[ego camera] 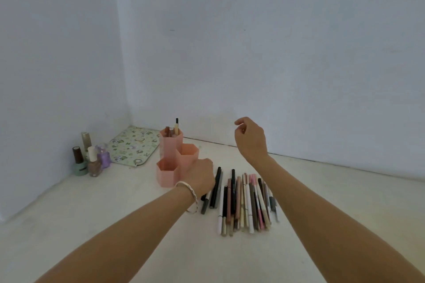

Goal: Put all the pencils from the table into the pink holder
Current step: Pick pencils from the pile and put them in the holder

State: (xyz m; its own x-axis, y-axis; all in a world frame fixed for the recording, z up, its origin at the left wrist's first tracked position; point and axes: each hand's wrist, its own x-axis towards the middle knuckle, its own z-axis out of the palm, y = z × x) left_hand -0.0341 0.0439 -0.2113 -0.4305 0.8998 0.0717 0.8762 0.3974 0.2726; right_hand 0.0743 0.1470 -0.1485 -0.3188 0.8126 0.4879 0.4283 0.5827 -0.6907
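A pink holder point(171, 161) made of three hexagonal tubes stands on the white table, and its tallest tube holds a few pencils point(174, 128). A pile of several pencils point(243, 202) lies to the right of it. My left hand point(199, 174) rests against the holder's right side, just above the leftmost dark pencils; its fingers are hidden, so whether they grip anything cannot be told. My right hand point(249, 139) hovers above and behind the pile with curled, parted fingers and nothing in them.
Several nail polish bottles point(90, 156) stand in the left corner by the wall. A patterned green pouch point(133, 146) lies behind the holder. White walls close the table at the back and left.
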